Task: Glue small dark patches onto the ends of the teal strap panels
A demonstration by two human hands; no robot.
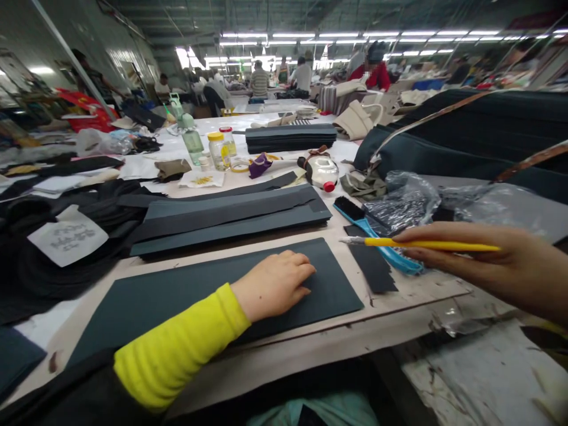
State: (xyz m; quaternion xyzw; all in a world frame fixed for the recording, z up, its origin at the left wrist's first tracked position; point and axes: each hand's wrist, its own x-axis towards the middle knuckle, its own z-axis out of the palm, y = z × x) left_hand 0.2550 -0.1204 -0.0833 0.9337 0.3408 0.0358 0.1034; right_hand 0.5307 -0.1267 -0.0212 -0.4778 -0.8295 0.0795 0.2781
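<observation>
A dark green sheet (177,302) lies flat near the table's front edge. My left hand (276,285), in a yellow sleeve, rests on its right part, palm down with the fingers spread a little and nothing held. At the right, my right hand (483,260) pinches a yellow brush (384,242), its pale tip pointing left over a dark strip (370,266). Beneath the brush is a blue-handled bristle brush (399,259). Just behind the sheet sits a stack of dark green and black pieces (235,219).
Behind the stack stand a yellow-lidded jar (218,152), a green bottle (191,142) and a red-capped container (323,171). Clear plastic (403,201) and large dark fabric (479,130) are at the right. Black cloth (57,260) with a paper note lies left. People work farther back.
</observation>
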